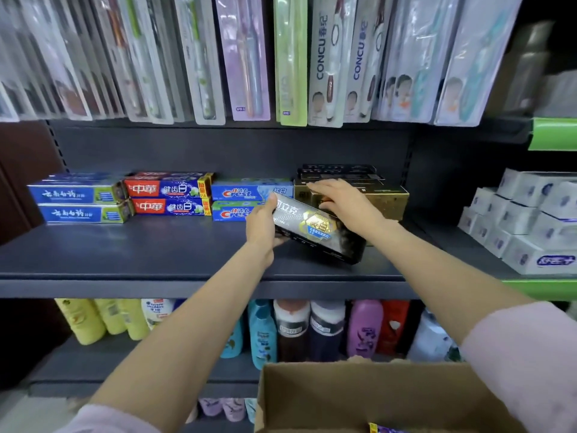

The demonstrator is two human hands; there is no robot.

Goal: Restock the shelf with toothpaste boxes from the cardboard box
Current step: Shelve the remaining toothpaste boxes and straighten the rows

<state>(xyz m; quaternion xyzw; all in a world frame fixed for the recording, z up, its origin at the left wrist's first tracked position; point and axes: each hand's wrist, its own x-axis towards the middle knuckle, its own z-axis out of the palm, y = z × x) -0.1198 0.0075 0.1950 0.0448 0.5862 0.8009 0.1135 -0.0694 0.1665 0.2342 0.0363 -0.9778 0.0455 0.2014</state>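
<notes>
Step in hand: placing a dark toothpaste box (pixel 315 231) on the shelf (pixel 156 254), judged from how the hands lie.
Left hand (pixel 263 228): its grip is closed round the left end of the dark toothpaste box, thumb up along the end and fingers curled beneath.
Right hand (pixel 338 198): fingers nearly straight and spread, lying flat on the gold toothpaste box (pixel 384 198) at the back of the shelf; it grips nothing that I can see.
Task's thing: the dark toothpaste box is tilted, left end raised in the left hand, right end low at or on the shelf surface, just in front of the gold one.
Key relation: its long axis runs left to right, roughly parallel to the shelf's front edge and to the gold box behind it. The free spot lies behind and to the right of the left hand, so the box probably has to go back and level out. The right hand is nearer that spot.
Neighbours: Crest boxes (pixel 249 192) stand just left of the gold box, touching or nearly so.
Supply: the cardboard box (pixel 359 398) sits low and to the right, with one colourful item barely showing at its bottom edge.
Risk: pushing back at a tilt could nudge the black boxes (pixel 338 171) stacked behind the gold one.
</notes>
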